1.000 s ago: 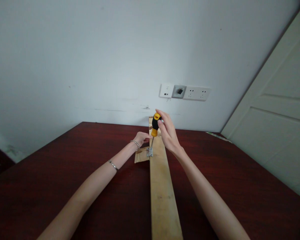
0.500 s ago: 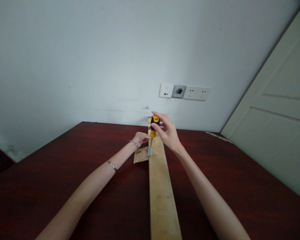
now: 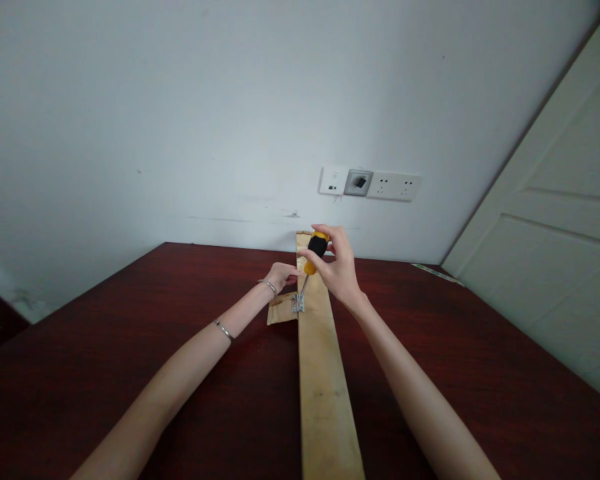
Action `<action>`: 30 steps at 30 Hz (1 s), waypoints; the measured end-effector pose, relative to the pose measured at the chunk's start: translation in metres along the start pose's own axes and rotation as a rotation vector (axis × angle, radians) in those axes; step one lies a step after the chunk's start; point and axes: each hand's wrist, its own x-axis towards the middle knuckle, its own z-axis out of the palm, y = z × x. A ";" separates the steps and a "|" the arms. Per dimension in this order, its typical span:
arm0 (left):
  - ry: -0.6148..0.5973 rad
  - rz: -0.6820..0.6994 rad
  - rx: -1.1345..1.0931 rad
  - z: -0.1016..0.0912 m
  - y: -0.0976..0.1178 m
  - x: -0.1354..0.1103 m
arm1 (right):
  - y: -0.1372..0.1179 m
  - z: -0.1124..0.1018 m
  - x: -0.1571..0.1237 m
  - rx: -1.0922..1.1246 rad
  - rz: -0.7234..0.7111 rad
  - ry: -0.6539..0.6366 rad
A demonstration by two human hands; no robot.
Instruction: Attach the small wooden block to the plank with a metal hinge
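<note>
A long pale wooden plank (image 3: 323,373) lies on the dark red table (image 3: 130,347), running away from me toward the wall. My right hand (image 3: 337,270) is closed round the yellow and black handle of a screwdriver (image 3: 314,254). Its tip rests on a small metal hinge (image 3: 297,303) at the plank's left edge. My left hand (image 3: 281,275) is curled with its fingertips pressed against the plank beside the hinge. A small wooden piece (image 3: 281,312) joined to the hinge lies under my left wrist.
A white wall stands behind the table with a row of sockets (image 3: 370,183). A white door (image 3: 555,253) is at the right. The table's left edge drops off toward a dark corner (image 3: 0,313).
The screwdriver handle has tilted to the right and my right hand's fingers have shifted round it. My left hand and the plank stay put.
</note>
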 end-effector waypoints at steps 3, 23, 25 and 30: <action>0.004 -0.001 0.001 0.000 -0.001 0.000 | -0.002 -0.006 0.003 0.081 0.010 -0.107; -0.001 -0.002 -0.002 0.001 0.001 0.001 | 0.000 -0.002 -0.001 -0.086 -0.046 -0.035; -0.004 0.005 -0.002 0.001 0.002 -0.001 | 0.001 -0.002 -0.003 -0.131 -0.051 -0.016; -0.017 0.008 0.006 0.003 0.003 -0.005 | -0.004 -0.007 -0.001 -0.051 -0.101 -0.178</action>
